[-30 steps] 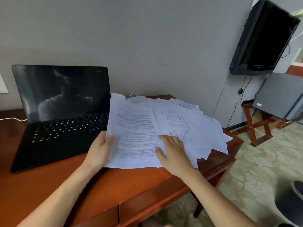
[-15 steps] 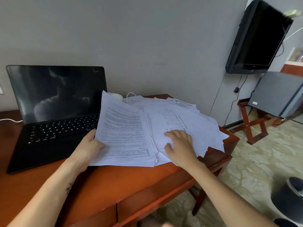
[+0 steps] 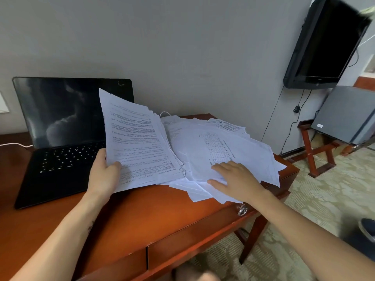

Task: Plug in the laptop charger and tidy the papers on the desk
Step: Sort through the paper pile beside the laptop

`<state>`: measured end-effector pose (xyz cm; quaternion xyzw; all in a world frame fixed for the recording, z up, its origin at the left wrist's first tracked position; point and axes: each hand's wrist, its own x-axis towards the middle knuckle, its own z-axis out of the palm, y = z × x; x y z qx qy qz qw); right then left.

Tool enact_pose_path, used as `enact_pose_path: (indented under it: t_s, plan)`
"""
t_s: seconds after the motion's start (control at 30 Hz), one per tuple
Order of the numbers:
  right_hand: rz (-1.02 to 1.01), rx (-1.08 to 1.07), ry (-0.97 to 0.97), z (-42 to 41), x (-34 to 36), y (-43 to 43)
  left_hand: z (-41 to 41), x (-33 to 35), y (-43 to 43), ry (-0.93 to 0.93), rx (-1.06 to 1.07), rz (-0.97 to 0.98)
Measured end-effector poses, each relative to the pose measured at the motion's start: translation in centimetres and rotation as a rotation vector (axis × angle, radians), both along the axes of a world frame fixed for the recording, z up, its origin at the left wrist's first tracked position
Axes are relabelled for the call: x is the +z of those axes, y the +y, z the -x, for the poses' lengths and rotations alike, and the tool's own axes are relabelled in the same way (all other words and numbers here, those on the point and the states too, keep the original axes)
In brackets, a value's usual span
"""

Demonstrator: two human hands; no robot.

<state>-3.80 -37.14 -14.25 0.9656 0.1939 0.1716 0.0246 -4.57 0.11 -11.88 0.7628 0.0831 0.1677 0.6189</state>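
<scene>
The left hand pinches a tilted bundle of white printed papers, hiding part of the open black laptop. The right hand lies spread on loose white sheets on the reddish wooden desk.

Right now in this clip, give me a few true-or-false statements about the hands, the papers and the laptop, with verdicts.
1. The left hand grips a stack of sheets tilted up off the desk. True.
2. The right hand holds a pen. False: it lies flat on the loose papers.
3. The laptop is closed. False: it is open, screen dark.
4. A white cable lies left of the laptop. True.
</scene>
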Motion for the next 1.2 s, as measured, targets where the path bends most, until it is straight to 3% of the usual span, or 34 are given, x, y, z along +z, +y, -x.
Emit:
enact_pose_path:
  t_s: [0.13, 0.27, 0.53, 0.63, 0.67, 0.83, 1.07, 1.2]
  plan:
    - [-0.06, 0.051, -0.222, 0.5, -0.9, 0.5, -0.2, -0.2, -0.1, -0.004, -0.001, 0.014]
    - [-0.057, 0.119, -0.266, 1.2, -1.0, 0.9, -0.2, -0.4, -0.2, -0.006, -0.009, 0.039]
    - [-0.326, -0.02, -0.052, 2.1, 1.3, 0.6, -0.3, -0.4, 0.0, -0.046, 0.007, 0.098]
    - [-0.52, -0.129, -0.059, 1.5, 2.2, -0.5, -0.3, -0.4, -0.1, -0.058, 0.007, 0.104]
    - [-0.523, -0.16, -0.088, 1.5, 2.2, -1.0, -0.3, -0.4, -0.1, -0.059, 0.004, 0.101]
    - [-0.133, -0.109, -0.268, 1.9, 1.6, -4.6, 0.0, -0.3, -0.5, -0.064, -0.018, 0.129]
    - [-0.093, -0.368, 0.183, 3.8, 1.4, -6.9, -0.1, -0.9, -0.8, -0.026, -0.067, 0.168]
    - [-0.154, -0.341, 0.391, 4.2, 2.1, -6.6, -0.2, -1.2, -0.7, -0.012, -0.08, 0.158]
